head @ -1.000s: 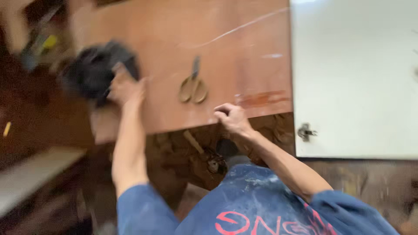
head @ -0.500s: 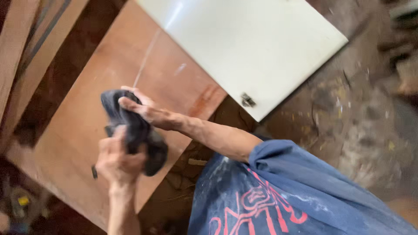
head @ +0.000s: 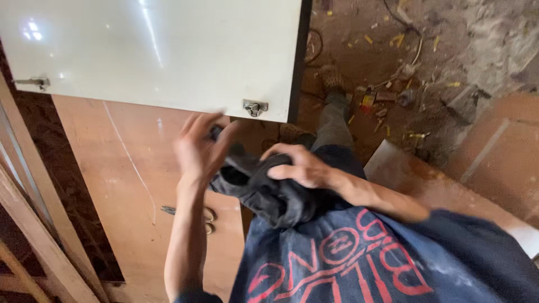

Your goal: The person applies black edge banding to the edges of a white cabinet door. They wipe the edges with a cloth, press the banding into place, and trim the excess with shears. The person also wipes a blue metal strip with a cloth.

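A crumpled dark cloth (head: 264, 191) hangs in front of my chest, held between both hands. My left hand (head: 199, 147) is raised at the cloth's left end, fingers spread and blurred, touching its upper edge. My right hand (head: 300, 165) closes over the top of the bundle from the right. Below lies a reddish-brown wooden board (head: 123, 185). A pair of scissors (head: 205, 216) rests on that board, partly hidden behind my left forearm.
A white glossy panel (head: 163, 50) with metal hinges (head: 254, 107) lies across the top. Wooden battens (head: 28, 224) run along the left. The dirt floor (head: 404, 62) at the upper right is strewn with scraps, and another brown board (head: 494, 163) lies at the right.
The view has swung round, and the cloth has come off the board up to my chest. My left hand has gone from gripping it to a spread, moving pose.
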